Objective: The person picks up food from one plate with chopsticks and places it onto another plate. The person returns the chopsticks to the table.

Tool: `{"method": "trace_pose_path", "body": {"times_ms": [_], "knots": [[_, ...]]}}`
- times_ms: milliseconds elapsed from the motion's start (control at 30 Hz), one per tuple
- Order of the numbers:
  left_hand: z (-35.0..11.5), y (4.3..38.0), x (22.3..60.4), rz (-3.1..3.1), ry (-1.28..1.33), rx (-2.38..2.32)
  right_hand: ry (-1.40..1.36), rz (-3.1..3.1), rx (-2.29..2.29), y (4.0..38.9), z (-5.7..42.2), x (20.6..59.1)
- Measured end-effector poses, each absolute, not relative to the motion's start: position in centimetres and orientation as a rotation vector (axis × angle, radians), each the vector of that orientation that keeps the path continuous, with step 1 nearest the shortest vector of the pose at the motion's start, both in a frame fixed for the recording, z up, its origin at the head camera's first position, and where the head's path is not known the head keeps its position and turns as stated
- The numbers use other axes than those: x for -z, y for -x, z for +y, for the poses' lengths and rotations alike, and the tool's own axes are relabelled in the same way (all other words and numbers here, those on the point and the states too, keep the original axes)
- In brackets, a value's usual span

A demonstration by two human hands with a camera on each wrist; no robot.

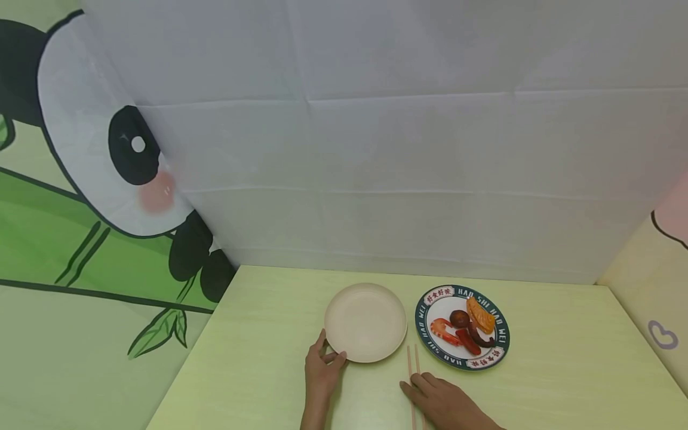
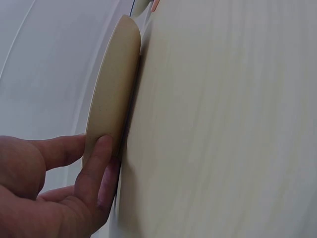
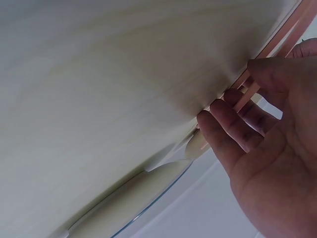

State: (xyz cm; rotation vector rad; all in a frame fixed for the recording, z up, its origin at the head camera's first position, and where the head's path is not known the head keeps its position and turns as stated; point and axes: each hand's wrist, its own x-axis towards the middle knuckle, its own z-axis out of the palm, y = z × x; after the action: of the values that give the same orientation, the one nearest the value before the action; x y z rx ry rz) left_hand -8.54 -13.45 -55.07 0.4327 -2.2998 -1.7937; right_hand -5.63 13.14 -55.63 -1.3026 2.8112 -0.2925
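Observation:
A plain beige plate [image 1: 366,322] lies on the table, and my left hand [image 1: 325,369] holds its near-left rim. In the left wrist view, the thumb and fingers close round the edge of this plate [image 2: 114,84]. My right hand [image 1: 443,401] is at a pair of pink chopsticks [image 1: 409,358] lying lengthwise on the table, to the right of the beige plate. In the right wrist view, the chopsticks [image 3: 277,42] pass between thumb and curled fingers, close to the tabletop.
A round plate with a dark lettered rim [image 1: 424,335] stands at the right, carrying a shrimp [image 1: 444,332], a yellow piece [image 1: 481,315] and several other food pieces. A pale cloth [image 1: 376,149] hangs behind the table [image 1: 564,346]; a panda print covers the left side.

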Motion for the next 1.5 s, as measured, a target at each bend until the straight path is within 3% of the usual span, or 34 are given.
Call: {"method": "trace_pose_path", "body": {"times_ms": [633, 1033, 1500], "knots": [[-13.3, 8.5, 55.0, -2.303, -0.421, 1.794, 1.203, 2.755, 0.313, 5.3, 13.3, 55.0], [-13.2, 8.6, 55.0, -2.314, -0.415, 1.786, 0.893, 2.692, 0.505, 4.4, 13.8, 54.3], [-13.3, 8.8, 54.8, -2.335, -0.412, 1.781, 0.827, 2.906, 0.536, 3.8, 15.5, 53.5]]}}
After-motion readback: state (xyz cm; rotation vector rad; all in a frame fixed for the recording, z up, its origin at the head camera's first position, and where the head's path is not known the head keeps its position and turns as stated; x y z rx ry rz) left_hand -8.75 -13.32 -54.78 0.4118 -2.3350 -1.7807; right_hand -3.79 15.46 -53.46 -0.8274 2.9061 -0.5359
